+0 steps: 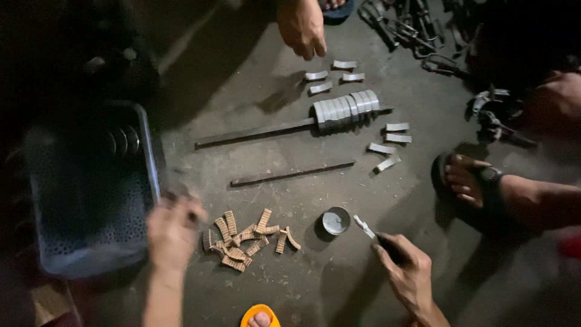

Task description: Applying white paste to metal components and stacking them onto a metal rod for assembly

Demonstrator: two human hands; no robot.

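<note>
On the floor [290, 284], which is dark grey concrete with dust and small stains, all the things lie in dim light, and the edges of the room are lost in shadow. The left hand [172, 233] is blurred; it hovers just beside a pile of small curved brown pieces [248, 237] with a ribbed texture, and I cannot tell if its grip is spread or pressed together. The right hand [408, 269] pinches a thin dark tool with a pale tip [365, 226], perhaps a brush, and the tip is near a small round metal tin [336, 220]. Left of the pile stands a grey plastic crate [91, 200] with a perforated bottom. Farther away, a long flat metal bar [254, 132] carries a row of grey rings [346, 109], and a second, shorter bar [290, 174] lies apart below it. Small curved grey pieces [387, 147] are scattered around the rings. Another person's hand [301, 27] reaches in from the top. A foot in a dark sandal [469, 178] rests at the right.
</note>
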